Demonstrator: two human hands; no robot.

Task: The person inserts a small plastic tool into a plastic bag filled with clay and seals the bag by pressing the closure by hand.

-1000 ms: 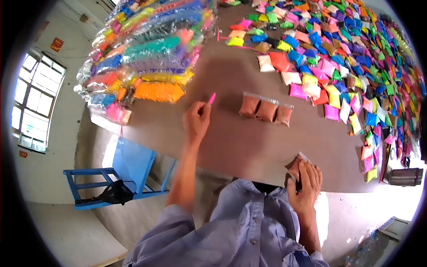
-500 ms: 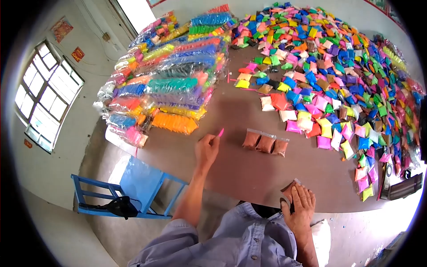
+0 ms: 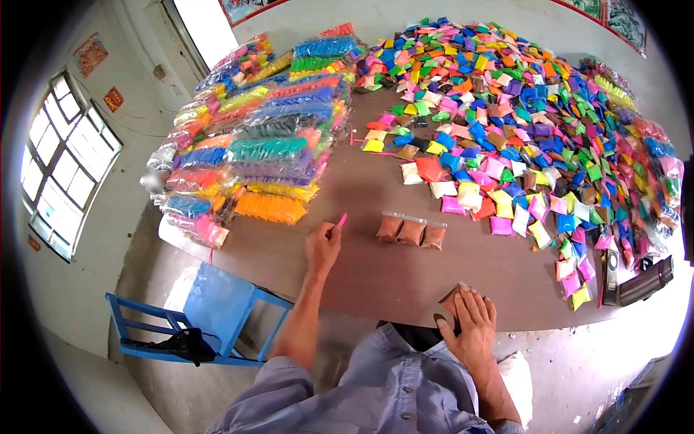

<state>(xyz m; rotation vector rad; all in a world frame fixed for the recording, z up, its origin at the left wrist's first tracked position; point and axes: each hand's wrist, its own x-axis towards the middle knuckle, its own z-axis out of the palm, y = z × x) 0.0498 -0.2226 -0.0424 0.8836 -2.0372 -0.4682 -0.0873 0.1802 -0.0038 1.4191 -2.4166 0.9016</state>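
Note:
My left hand [image 3: 323,246] is closed in a pinch around a small pink object [image 3: 343,219], whose tip sticks out above the fingers over the brown table [image 3: 376,289]. At the table's front edge, my right hand [image 3: 471,318] lies over a small brown packet [image 3: 451,299], its fingers close together and covering most of it. Between and beyond the hands, three clear packets of brown material [image 3: 411,232] sit side by side in a row.
Bundled bags of coloured packets [image 3: 271,149] cover the table's left side. A large heap of loose coloured packets [image 3: 499,130] spreads over the back and right. A dark cylinder [image 3: 645,282] lies at the right edge. A blue chair [image 3: 217,300] stands front left.
The camera view has shifted, showing more of the back wall and heap. Both hands keep nearly the same places on the table, and the three packets have not moved.

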